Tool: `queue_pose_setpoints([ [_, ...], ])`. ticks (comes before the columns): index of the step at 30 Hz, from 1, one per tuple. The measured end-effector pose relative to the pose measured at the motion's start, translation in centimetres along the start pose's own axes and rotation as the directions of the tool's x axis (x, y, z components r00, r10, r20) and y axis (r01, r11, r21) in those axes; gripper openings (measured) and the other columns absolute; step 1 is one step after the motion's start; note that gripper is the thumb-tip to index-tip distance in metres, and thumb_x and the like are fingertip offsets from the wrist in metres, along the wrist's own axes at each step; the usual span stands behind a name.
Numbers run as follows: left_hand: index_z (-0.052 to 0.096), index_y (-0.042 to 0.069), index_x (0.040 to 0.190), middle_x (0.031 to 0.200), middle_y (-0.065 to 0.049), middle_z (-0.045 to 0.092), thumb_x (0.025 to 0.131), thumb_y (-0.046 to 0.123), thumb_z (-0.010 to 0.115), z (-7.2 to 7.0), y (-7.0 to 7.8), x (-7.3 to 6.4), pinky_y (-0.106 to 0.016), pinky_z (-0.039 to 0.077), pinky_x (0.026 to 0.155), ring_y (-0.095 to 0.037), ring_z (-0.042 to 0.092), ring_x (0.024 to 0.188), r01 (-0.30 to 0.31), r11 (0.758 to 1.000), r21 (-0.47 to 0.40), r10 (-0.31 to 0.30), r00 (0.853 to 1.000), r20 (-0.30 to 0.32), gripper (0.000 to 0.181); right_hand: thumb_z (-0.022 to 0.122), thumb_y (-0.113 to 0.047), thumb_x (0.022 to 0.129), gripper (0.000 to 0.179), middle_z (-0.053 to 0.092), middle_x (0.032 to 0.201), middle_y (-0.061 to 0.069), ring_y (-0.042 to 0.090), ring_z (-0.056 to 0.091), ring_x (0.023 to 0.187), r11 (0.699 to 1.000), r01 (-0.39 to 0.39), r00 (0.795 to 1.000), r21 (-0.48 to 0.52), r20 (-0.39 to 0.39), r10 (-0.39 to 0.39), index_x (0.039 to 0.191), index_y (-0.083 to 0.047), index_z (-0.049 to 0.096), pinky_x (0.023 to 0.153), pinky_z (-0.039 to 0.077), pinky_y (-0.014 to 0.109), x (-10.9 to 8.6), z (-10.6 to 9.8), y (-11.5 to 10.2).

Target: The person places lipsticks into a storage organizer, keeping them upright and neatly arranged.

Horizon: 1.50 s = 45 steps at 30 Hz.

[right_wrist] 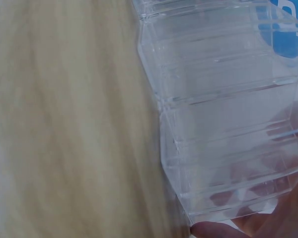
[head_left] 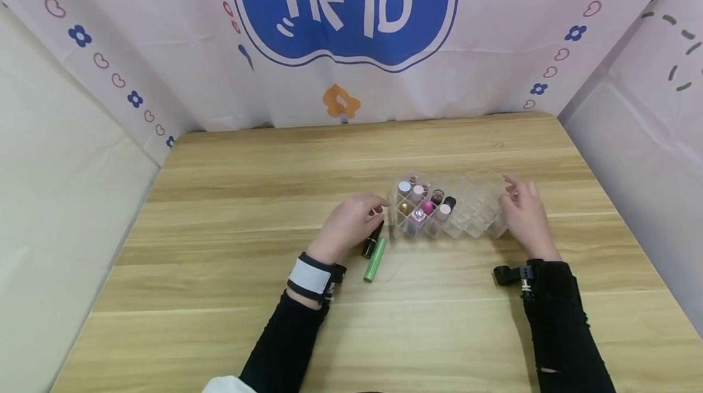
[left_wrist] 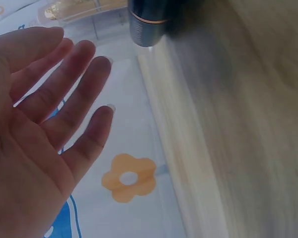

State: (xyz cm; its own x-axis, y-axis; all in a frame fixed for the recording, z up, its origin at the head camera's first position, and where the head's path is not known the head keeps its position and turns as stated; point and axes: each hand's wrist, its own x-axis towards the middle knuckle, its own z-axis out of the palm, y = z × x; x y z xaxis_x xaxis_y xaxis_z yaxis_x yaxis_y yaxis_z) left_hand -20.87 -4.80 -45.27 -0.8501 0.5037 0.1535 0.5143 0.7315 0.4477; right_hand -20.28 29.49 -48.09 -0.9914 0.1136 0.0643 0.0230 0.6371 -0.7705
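Note:
A clear plastic lipstick organizer (head_left: 467, 204) stands on the table, its left half holding several cosmetic tubes and small bottles, among them a magenta-capped one (head_left: 427, 207). My right hand (head_left: 524, 213) holds its right end. The right wrist view has the thumb (right_wrist: 216, 230) at the lower corner and other fingers showing through the organizer's clear wall (right_wrist: 228, 119). Close to the left end is my left hand (head_left: 348, 222), palm bare and fingers loosely extended in the left wrist view. Beneath that hand lies a black tube (head_left: 371, 245) with a thin metallic ring, partly hidden, beside a green tube (head_left: 376, 260).
The wooden table (head_left: 230, 222) extends around the organizer. Behind it hangs a white cloth (head_left: 505, 27) printed with a blue emblem, hearts and flowers. Pale side panels (head_left: 55, 185) border the left and right. Each wrist wears a black strap, such as the left strap (head_left: 315, 276).

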Motion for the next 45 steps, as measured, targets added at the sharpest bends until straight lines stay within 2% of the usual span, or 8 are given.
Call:
queue_pose_setpoints([
  [2,0.069,0.008,0.115,0.113,-0.008,0.071,0.093,0.012,0.065,0.1,-0.2,-0.1,-0.03,0.059,0.084,-0.018,0.069,0.096,0.01,1.0,-0.002,-0.01,1.0,0.002,0.024,0.034,-0.021,0.102,0.053,0.04,0.131,0.028,0.045,0.041,0.123,1.0,0.004,1.0,-0.002,-0.003,-0.004,0.151,-0.003,0.032,0.099,0.039,0.063,0.0,0.0,0.0],
  [6,0.068,0.006,0.118,0.111,-0.009,0.069,0.09,0.013,0.069,0.2,-0.4,-0.4,-0.03,0.059,0.084,-0.019,0.069,0.096,0.056,0.998,-0.008,-0.055,0.997,0.048,0.028,0.034,-0.022,0.102,0.053,0.04,0.132,0.028,0.046,0.041,0.124,1.0,0.004,1.0,-0.005,0.001,-0.004,0.151,-0.004,0.031,0.1,0.039,0.065,0.0,0.0,0.0],
  [9,0.066,0.007,0.122,0.114,-0.009,0.066,0.089,0.017,0.071,0.3,-0.5,-0.7,-0.03,0.059,0.087,-0.019,0.067,0.097,0.106,0.994,0.012,-0.106,0.99,0.098,0.035,0.035,-0.021,0.102,0.053,0.04,0.133,0.028,0.046,0.041,0.124,1.0,0.0,1.0,-0.008,0.004,0.0,0.151,-0.004,0.031,0.101,0.038,0.066,-0.1,-0.1,0.0],
  [14,0.063,0.006,0.127,0.121,-0.009,0.061,0.09,0.022,0.071,0.4,-0.6,-0.9,-0.032,0.057,0.089,-0.019,0.064,0.101,0.151,0.987,0.051,-0.156,0.978,0.136,0.041,0.035,-0.02,0.102,0.052,0.04,0.133,0.028,0.046,0.042,0.124,1.0,-0.001,1.0,-0.011,-0.001,0.001,0.151,-0.004,0.031,0.102,0.038,0.066,-0.1,-0.1,-0.2],
  [22,0.066,0.005,0.124,0.12,-0.01,0.062,0.093,0.022,0.067,0.5,-0.6,-0.8,-0.032,0.056,0.091,-0.02,0.063,0.103,0.167,0.985,0.047,-0.173,0.968,0.183,0.035,0.035,-0.019,0.101,0.053,0.04,0.133,0.028,0.047,0.041,0.125,1.0,-0.003,1.0,-0.008,-0.005,0.003,0.152,-0.004,0.031,0.102,0.038,0.066,0.0,-0.1,-0.2],
  [34,0.067,0.007,0.123,0.119,-0.009,0.064,0.092,0.024,0.068,1.1,-0.6,-0.8,-0.034,0.056,0.093,-0.02,0.063,0.104,0.163,0.986,0.031,-0.166,0.965,0.204,0.036,0.035,-0.02,0.101,0.053,0.04,0.133,0.028,0.046,0.041,0.124,1.0,-0.001,1.0,-0.012,0.001,0.001,0.151,-0.003,0.031,0.101,0.038,0.065,-0.2,-0.1,-0.2],
  [45,0.066,0.006,0.123,0.111,-0.009,0.065,0.094,0.022,0.066,1.2,-0.6,-0.7,-0.029,0.056,0.083,-0.016,0.061,0.092,0.19,0.982,0.01,-0.189,0.963,0.192,0.033,0.034,-0.02,0.101,0.054,0.039,0.133,0.028,0.047,0.04,0.125,1.0,-0.003,1.0,-0.02,0.004,0.003,0.152,-0.002,0.03,0.101,0.038,0.065,-0.2,-0.1,-0.2],
])
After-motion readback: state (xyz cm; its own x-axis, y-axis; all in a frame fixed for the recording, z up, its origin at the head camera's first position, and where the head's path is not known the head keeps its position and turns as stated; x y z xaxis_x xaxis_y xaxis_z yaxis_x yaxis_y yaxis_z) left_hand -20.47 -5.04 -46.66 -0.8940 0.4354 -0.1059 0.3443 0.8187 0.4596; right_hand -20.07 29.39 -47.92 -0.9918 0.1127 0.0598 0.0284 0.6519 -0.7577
